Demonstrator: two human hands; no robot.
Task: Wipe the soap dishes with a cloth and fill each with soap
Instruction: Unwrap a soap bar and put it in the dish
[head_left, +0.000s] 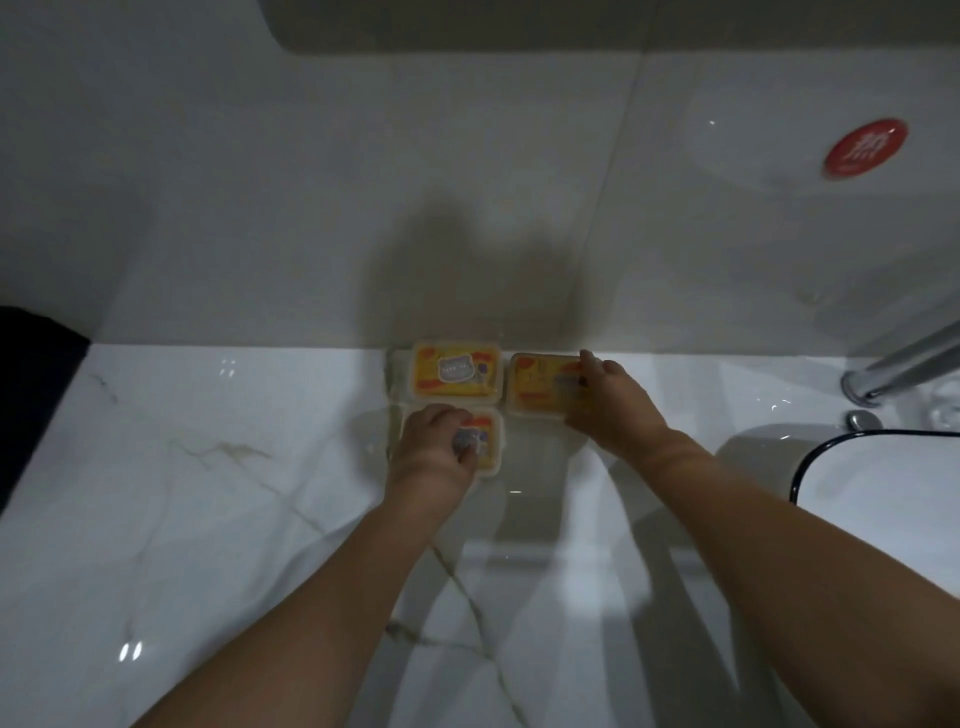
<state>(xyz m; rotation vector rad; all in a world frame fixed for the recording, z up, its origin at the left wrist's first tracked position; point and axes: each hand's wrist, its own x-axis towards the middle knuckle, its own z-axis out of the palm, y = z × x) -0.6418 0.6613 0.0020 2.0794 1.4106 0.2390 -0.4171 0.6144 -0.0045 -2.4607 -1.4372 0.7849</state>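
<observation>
Three soap dishes sat close together on the white, veined surface (208, 493), pushed up near the wall (311, 208). Each was a pale rectangular tub with a yellow and orange block showing inside; whether a clear lid covered any of them could not be told.

The rear soap dish (457, 371) stood against the foot of the wall with nothing touching it, a small pale label showing on its top. The right soap dish (535, 387) lay just beside it, their short sides nearly meeting. The front soap dish (491, 441) sat directly before the rear one, touching or almost touching it.

The left hand (434, 447) lay on the front soap dish, covering its left half, and its grip was closed on the tub with the fingers curled down over the top. The right hand (610, 402) was on the right soap dish, its grip closed around the tub's right end, one digit hooked over the far edge and the others spread across the top. Both forearms were bare and reached in from the lower edge of the view.

A chrome faucet (904, 369) angled in at the right edge above a white basin (857, 478) with a dark rim. A round red sticker (865, 148) was fixed high on the wall to the right. A dark object (36, 384) rested at the far left edge of the surface, too dim to identify. The hands' shadow fell on the wall behind the dishes.
</observation>
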